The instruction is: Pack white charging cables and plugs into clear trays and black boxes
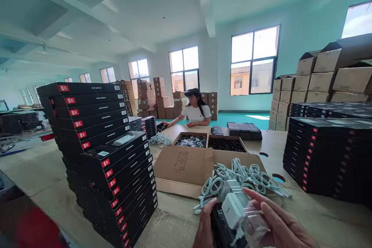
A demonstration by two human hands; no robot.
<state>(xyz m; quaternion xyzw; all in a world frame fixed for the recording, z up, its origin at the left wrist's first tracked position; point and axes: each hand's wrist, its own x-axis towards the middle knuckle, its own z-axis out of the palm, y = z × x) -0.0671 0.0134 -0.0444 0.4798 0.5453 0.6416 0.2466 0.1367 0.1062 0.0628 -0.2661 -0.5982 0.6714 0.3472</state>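
At the bottom edge my left hand [205, 226] grips the left side of a black tray [221, 230]. My right hand [280, 223] curls round a white charger in a clear plastic wrap [236, 211], resting on top of that tray. Just beyond my hands lies a pile of coiled white cables [247, 176] on the table. An open cardboard box [186, 168] with two compartments of dark parts sits behind the cables.
Tall stacks of black retail boxes [107, 155] stand at left, and more stacks [328, 151] at right. A person in a white shirt [196, 112] works at the far side of the table. Brown cartons [319, 77] are piled along the walls.
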